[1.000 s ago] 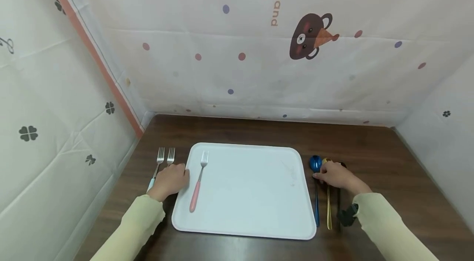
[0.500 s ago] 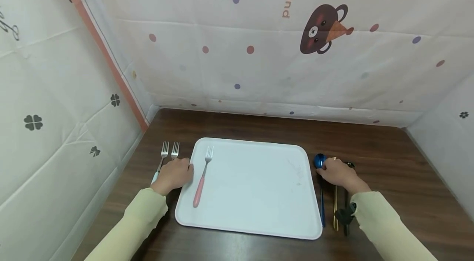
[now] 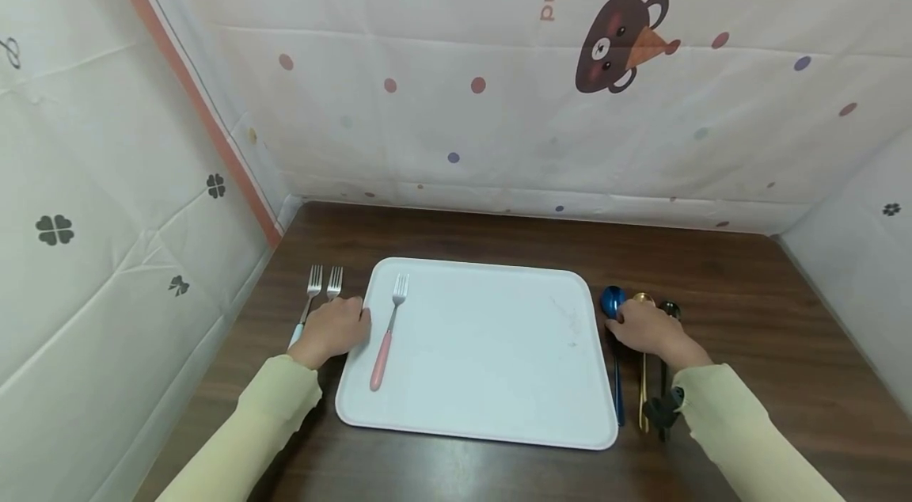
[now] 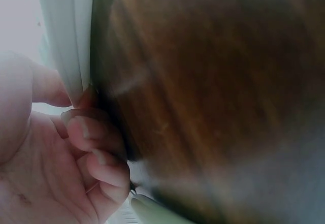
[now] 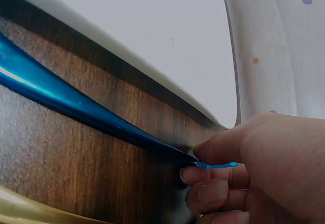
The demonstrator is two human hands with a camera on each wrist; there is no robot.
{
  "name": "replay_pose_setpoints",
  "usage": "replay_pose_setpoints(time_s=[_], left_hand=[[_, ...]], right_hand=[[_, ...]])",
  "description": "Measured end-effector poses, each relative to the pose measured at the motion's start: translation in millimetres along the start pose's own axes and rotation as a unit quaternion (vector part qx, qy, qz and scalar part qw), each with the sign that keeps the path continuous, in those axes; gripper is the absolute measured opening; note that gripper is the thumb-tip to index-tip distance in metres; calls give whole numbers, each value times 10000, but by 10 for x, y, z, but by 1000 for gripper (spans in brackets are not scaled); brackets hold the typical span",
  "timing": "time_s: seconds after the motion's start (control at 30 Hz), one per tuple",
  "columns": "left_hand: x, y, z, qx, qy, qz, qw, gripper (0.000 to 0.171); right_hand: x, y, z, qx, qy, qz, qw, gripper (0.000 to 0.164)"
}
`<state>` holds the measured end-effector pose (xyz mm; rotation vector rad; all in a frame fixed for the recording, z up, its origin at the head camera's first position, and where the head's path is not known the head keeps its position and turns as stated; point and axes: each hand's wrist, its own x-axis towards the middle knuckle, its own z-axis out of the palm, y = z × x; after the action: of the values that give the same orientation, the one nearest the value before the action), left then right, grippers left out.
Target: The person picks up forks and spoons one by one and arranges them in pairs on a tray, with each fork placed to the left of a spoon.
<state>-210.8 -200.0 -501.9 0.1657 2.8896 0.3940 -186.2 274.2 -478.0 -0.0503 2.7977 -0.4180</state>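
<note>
Blue spoon (image 3: 613, 300): at the right edge of the white tray (image 3: 492, 359), gold spoon (image 3: 644, 298) just beside. Likely hazards: the thin, glossy neck could twist in so narrow a pinch; curled fingers could catch the gold spoon. Right hand (image 3: 644, 328): thumb and forefinger nearly together, pinching the neck near the bowl. Left hand (image 3: 333, 326): rim of the tray pinched; raising it might slide the pink-handled fork (image 3: 385, 347).
</note>
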Motion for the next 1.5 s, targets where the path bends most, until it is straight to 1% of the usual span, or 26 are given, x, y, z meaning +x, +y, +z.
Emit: replay_pose_setpoints(time_s=[0.3,0.53,1.0,1.13,1.33,1.5], left_hand=[[14,2,-42,-35,-219,51,9997,33],[18,-14,-34,5,-177,88,9998,33],[7,-3,-52,40,-213,48,9998,34],[-3,2,-53,32,-206,26,9998,34],[-1,-1,-47,28,-228,6,9997,35],[1,-5,-43,17,-239,-10,9997,35]], right_hand=[[10,-28,23,-19,53,34,10000,37],[46,-31,33,-94,7,-49,9999,39],[59,-28,30,-228,-89,-84,9997,31],[65,-34,7,-250,-101,-104,9996,32],[68,-55,-42,-98,-90,-233,9996,38],[59,-130,-87,58,-20,-313,9995,40]])
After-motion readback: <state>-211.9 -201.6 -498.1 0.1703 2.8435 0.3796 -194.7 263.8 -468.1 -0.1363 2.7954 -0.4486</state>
